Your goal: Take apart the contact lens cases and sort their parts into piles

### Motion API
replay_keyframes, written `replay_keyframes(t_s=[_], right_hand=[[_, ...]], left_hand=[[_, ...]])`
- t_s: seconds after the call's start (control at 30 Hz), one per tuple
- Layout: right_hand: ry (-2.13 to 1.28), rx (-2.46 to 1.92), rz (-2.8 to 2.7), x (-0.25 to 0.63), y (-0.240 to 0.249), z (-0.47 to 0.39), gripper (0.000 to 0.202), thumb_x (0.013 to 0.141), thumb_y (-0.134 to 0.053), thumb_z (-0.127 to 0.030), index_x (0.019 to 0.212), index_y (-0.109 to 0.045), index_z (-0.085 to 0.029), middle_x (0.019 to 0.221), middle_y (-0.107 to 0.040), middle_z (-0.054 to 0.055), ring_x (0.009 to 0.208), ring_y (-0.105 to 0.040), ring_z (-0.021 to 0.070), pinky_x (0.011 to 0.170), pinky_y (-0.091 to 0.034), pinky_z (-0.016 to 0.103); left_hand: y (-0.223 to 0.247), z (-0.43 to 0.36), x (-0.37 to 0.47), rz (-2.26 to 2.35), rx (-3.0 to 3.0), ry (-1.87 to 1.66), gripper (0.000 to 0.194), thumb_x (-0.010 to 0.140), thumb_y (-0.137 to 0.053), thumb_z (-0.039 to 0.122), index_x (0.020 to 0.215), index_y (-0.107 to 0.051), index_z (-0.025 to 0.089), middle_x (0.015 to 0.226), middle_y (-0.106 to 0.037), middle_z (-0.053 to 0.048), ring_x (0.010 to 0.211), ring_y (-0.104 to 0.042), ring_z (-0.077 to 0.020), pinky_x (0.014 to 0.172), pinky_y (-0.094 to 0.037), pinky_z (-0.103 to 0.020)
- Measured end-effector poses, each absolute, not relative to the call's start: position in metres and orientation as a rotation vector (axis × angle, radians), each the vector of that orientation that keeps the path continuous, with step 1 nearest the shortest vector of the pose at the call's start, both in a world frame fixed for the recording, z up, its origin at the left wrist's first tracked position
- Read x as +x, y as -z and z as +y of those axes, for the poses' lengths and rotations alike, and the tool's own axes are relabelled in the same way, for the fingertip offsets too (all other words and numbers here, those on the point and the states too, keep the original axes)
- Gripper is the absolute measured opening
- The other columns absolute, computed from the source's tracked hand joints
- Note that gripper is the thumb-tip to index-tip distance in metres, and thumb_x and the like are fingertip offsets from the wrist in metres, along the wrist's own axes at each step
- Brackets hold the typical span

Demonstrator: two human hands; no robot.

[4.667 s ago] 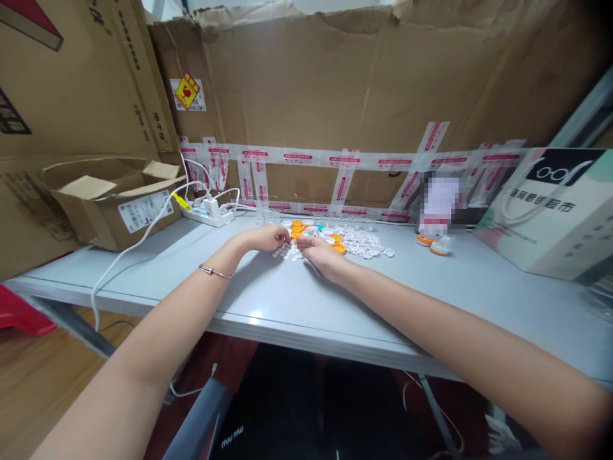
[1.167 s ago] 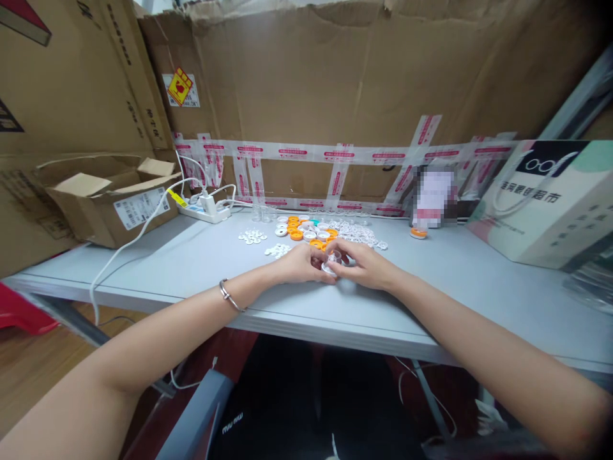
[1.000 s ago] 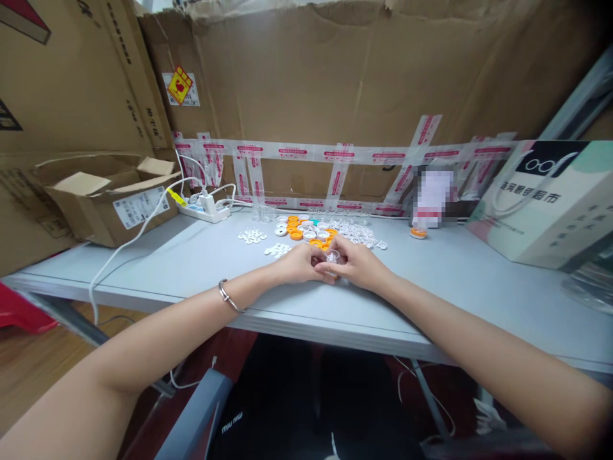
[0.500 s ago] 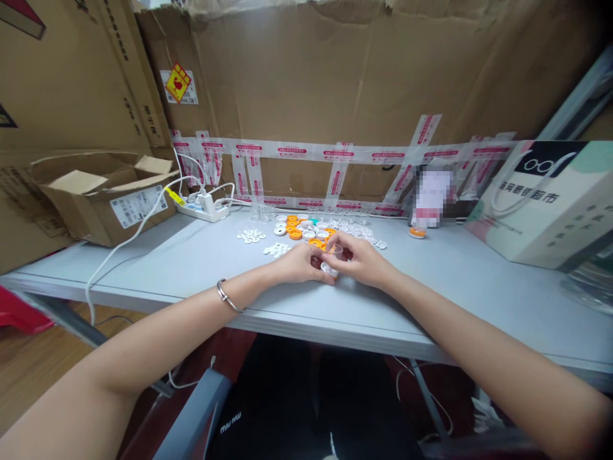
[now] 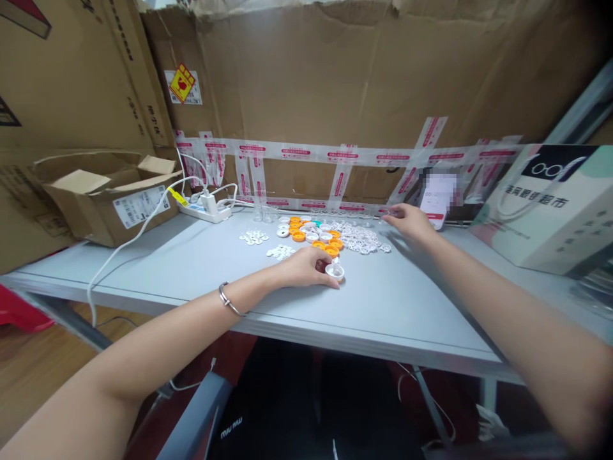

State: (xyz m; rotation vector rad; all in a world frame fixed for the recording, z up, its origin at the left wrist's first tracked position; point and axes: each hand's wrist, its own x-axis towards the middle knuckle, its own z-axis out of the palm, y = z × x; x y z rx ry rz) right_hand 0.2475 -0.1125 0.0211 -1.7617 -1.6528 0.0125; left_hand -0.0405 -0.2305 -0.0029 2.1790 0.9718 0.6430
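My left hand (image 5: pixel 309 268) rests on the table, thumb and fingers curled around a white round cap (image 5: pixel 334 273) with its hollow side up. A small white piece (image 5: pixel 336 262) sits at the cap's far rim. Farther back on the right, my right hand (image 5: pixel 409 220) is stretched out with its fingertips pinched together. A faint clear edge shows at them; what they hold is hard to make out. Between the hands lie orange caps (image 5: pixel 331 252), white caps (image 5: pixel 325 237) and a heap of small white rings (image 5: pixel 361 239).
Small white discs (image 5: pixel 253 237) and white pieces (image 5: pixel 280 252) lie in piles to the left. Clear cups (image 5: pixel 258 213) stand at the back. A lit phone (image 5: pixel 438 198) leans by a paper bag (image 5: pixel 541 204). A power strip (image 5: pixel 205 212) and an open carton (image 5: pixel 105 198) are at left.
My right hand has left the white cap and moved back and right to near the phone. My left hand keeps the cap, which shows more fully. The orange-based clear piece by the phone is now hidden.
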Motion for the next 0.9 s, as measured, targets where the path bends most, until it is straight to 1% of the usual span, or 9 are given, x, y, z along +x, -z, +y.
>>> replay_keyframes(t_s=[0.13,0.23,0.33,0.5,0.6,0.67,0.73,0.8,0.9], right_hand=[[-0.015,-1.820,-1.612,0.251,-0.004,-0.090,0.038,0.065,-0.065,-0.023,0.101,-0.058,-0.014,0.091,-0.066,0.012,0.090,-0.059,0.0271,0.079,-0.043,0.037],[-0.029,-1.840,-1.588,0.253,0.006,-0.078,0.048,0.064,-0.066,-0.022,0.108,-0.052,-0.013,0.090,-0.066,0.012,0.089,-0.059,0.0262,0.079,-0.043,0.036],[-0.040,-1.827,-1.576,0.250,0.013,-0.074,0.051,0.064,-0.066,-0.022,0.111,-0.048,-0.013,0.088,-0.065,0.010,0.087,-0.060,0.0247,0.079,-0.043,0.035],[-0.068,-1.760,-1.570,0.244,0.018,-0.077,0.049,0.061,-0.067,-0.023,0.106,-0.048,-0.015,0.079,-0.064,0.007,0.082,-0.059,0.0240,0.077,-0.043,0.036],[-0.051,-1.715,-1.519,0.242,0.007,-0.085,0.048,0.061,-0.067,-0.023,0.105,-0.048,-0.015,0.084,-0.062,0.009,0.082,-0.058,0.0244,0.077,-0.044,0.038],[-0.017,-1.665,-1.496,0.235,-0.008,-0.097,0.042,0.065,-0.064,-0.026,0.103,-0.048,-0.016,0.090,-0.061,0.010,0.084,-0.057,0.0229,0.078,-0.043,0.038],[-0.019,-1.577,-1.527,0.223,-0.024,-0.118,0.028,0.070,-0.060,-0.031,0.095,-0.052,-0.019,0.089,-0.061,0.007,0.081,-0.057,0.0198,0.076,-0.044,0.035],[-0.184,-1.363,-1.642,0.206,-0.035,-0.148,0.017,0.073,-0.056,-0.035,0.082,-0.055,-0.020,0.081,-0.060,0.004,0.074,-0.056,0.0177,0.071,-0.045,0.033],[-0.593,-1.158,-1.958,0.180,-0.037,-0.195,0.024,0.073,-0.058,-0.042,0.078,-0.057,-0.019,0.073,-0.058,0.002,0.066,-0.053,0.0149,0.064,-0.044,0.030]], left_hand=[[0.001,-0.231,-0.040,0.960,2.169,-0.635,0.037,0.060,-0.070,0.044,0.078,-0.056,0.014,0.067,-0.049,0.003,0.061,-0.045,-0.0105,0.053,-0.033,-0.021],[0.002,-0.231,-0.040,0.957,2.161,-0.620,0.036,0.061,-0.070,0.042,0.079,-0.057,0.014,0.067,-0.049,0.002,0.061,-0.045,-0.0107,0.054,-0.033,-0.021],[0.003,-0.230,-0.041,0.939,2.168,-0.625,0.036,0.062,-0.069,0.042,0.080,-0.057,0.014,0.068,-0.049,0.002,0.061,-0.044,-0.0106,0.054,-0.033,-0.021],[0.001,-0.231,-0.041,0.931,2.176,-0.630,0.036,0.062,-0.069,0.042,0.080,-0.057,0.014,0.070,-0.051,0.001,0.062,-0.045,-0.0110,0.054,-0.034,-0.021],[0.001,-0.231,-0.041,0.945,2.171,-0.621,0.036,0.062,-0.069,0.041,0.081,-0.058,0.014,0.071,-0.053,0.001,0.063,-0.047,-0.0115,0.055,-0.035,-0.021],[0.001,-0.231,-0.041,0.943,2.162,-0.624,0.036,0.061,-0.069,0.041,0.082,-0.058,0.014,0.072,-0.054,0.000,0.063,-0.048,-0.0115,0.055,-0.035,-0.021],[0.003,-0.231,-0.041,0.930,2.157,-0.632,0.037,0.062,-0.069,0.042,0.084,-0.058,0.014,0.074,-0.055,0.000,0.063,-0.048,-0.0114,0.055,-0.035,-0.021],[0.003,-0.231,-0.041,0.934,2.158,-0.638,0.039,0.062,-0.069,0.043,0.086,-0.058,0.014,0.076,-0.055,0.000,0.064,-0.048,-0.0112,0.055,-0.035,-0.021],[0.001,-0.232,-0.042,0.953,2.173,-0.626,0.043,0.061,-0.069,0.045,0.089,-0.059,0.014,0.077,-0.054,0.000,0.064,-0.048,-0.0114,0.054,-0.034,-0.021]])
